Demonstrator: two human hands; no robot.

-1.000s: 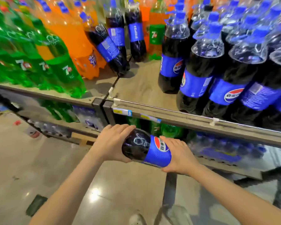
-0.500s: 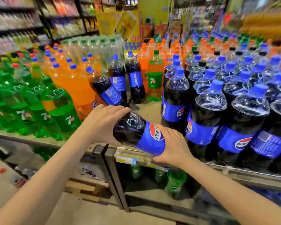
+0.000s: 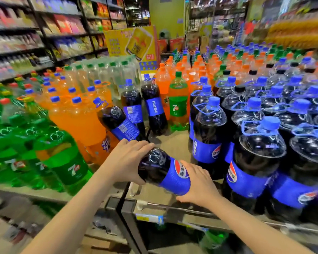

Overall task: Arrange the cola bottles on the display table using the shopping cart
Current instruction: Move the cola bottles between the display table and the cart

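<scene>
Fingers [image 3: 136,145] of both hands wrap the cola bottle [image 3: 163,170], so tip its base down onto the bare tabletop [image 3: 173,145] just beyond them, beside the standing cola bottles [image 3: 209,132].

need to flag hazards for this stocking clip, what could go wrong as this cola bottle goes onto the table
1. The cola bottle is held on its side by the left hand and right hand; it may slip while being stood upright.
2. A tilted cola bottle already leans on the orange bottles beside the bare gap; a bump could topple it.
3. The gap is narrow, so the packed cola row could be knocked.
</scene>
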